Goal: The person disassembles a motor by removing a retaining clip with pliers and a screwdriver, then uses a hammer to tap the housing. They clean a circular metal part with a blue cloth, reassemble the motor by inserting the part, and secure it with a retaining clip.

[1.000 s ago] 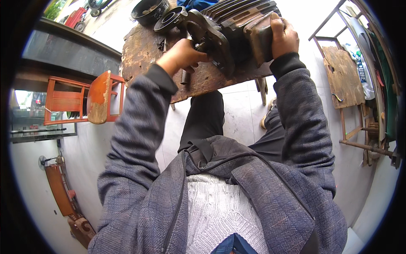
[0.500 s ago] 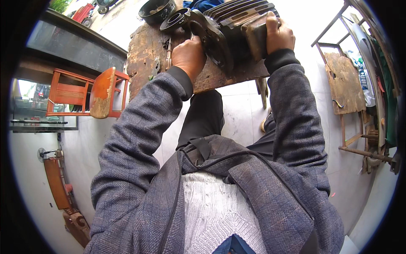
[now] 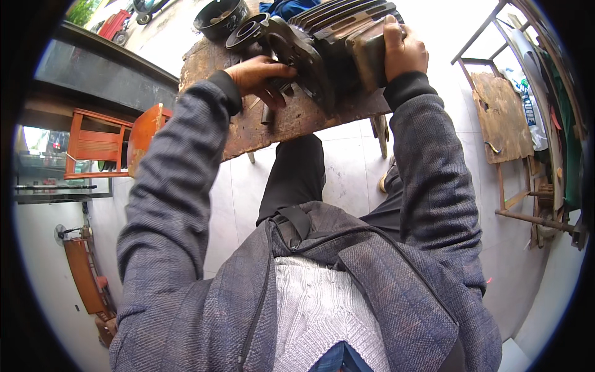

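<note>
Black bowl (image 3: 218, 22) at 11 o'clock, on worktop (image 3: 198, 62). Left hand (image 3: 261, 75) between 11 and 12, at the flange (image 3: 304, 65); can't tell if its fingers clamp anything. Finned metal block (image 3: 338, 53) at 12, on worktop: looks heavy, stiff, probably greasy. Best hold: solid end and flange; thin fins may chip. Right hand (image 3: 406, 53) at 1, fingers clamped on block's right end.
</note>
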A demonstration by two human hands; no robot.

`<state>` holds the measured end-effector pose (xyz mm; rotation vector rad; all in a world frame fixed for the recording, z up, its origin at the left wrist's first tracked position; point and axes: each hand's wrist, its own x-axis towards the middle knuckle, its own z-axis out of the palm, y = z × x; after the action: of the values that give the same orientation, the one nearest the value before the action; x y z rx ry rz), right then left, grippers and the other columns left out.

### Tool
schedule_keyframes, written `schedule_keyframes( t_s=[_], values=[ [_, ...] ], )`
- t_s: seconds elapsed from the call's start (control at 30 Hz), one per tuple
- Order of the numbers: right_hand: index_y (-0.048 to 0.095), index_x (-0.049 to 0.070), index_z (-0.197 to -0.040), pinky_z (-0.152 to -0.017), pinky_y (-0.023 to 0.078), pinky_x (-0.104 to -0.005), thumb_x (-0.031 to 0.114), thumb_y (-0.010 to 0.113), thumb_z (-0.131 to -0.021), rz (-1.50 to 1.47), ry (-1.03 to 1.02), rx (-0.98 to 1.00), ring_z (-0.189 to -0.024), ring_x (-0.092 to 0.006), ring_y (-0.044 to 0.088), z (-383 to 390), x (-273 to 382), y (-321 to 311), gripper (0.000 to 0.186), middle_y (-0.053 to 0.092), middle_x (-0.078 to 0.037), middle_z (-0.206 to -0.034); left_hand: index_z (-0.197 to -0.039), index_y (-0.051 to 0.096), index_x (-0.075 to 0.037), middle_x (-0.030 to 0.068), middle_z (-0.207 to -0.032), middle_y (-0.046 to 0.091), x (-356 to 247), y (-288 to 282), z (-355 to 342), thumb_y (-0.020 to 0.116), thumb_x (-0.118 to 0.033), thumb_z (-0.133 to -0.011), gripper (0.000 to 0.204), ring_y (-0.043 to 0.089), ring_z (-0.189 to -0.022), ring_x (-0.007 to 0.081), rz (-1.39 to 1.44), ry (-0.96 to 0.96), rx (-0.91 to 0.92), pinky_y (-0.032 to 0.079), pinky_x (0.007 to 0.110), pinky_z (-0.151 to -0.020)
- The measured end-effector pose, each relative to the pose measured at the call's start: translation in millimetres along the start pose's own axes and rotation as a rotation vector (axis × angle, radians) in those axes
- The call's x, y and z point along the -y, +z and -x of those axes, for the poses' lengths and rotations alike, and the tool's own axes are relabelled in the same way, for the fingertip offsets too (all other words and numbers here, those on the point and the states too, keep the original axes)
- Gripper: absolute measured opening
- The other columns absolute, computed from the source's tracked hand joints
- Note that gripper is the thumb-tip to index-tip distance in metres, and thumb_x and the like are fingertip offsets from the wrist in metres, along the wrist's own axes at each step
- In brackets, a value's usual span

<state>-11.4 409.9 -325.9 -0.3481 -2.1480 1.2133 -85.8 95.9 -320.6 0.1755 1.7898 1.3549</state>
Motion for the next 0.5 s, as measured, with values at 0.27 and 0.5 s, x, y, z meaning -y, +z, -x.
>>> schedule_keyframes(
  t_s=[0.27, 0.5],
  values=[
    [0.074, -0.001, -0.124, -0.102, 0.053, -0.0463, 0.067, 0.051, -0.098, 0.014, 0.071, 0.000, -0.113, -0.0461, 0.071, 2.0, 8.1, -2.1, 0.076, 0.075, -0.031, -0.113, -0.109, 0.063, -0.005, 0.0167, -0.092, 0.072, 25.0, 87.8, -3.7, 0.068, -0.016, -0.093, 0.020, 0.077, -0.092, 0.0325, -1.550, 0.267, -1.021, 0.063, 0.044, -0.076],
    [0.073, -0.003, -0.123, -0.102, 0.053, -0.0466, 0.065, 0.052, -0.099, 0.023, 0.093, 0.010, -0.112, -0.0465, 0.071, 3.4, 13.7, -4.2, 0.075, 0.075, -0.032, -0.112, -0.101, 0.068, 0.003, 0.0101, -0.080, 0.069, 8.0, 33.1, -7.9, 0.079, -0.017, -0.087, 0.027, 0.069, -0.063, 0.0213, -0.914, 0.276, -0.417, 0.056, 0.034, -0.055]
  ],
)
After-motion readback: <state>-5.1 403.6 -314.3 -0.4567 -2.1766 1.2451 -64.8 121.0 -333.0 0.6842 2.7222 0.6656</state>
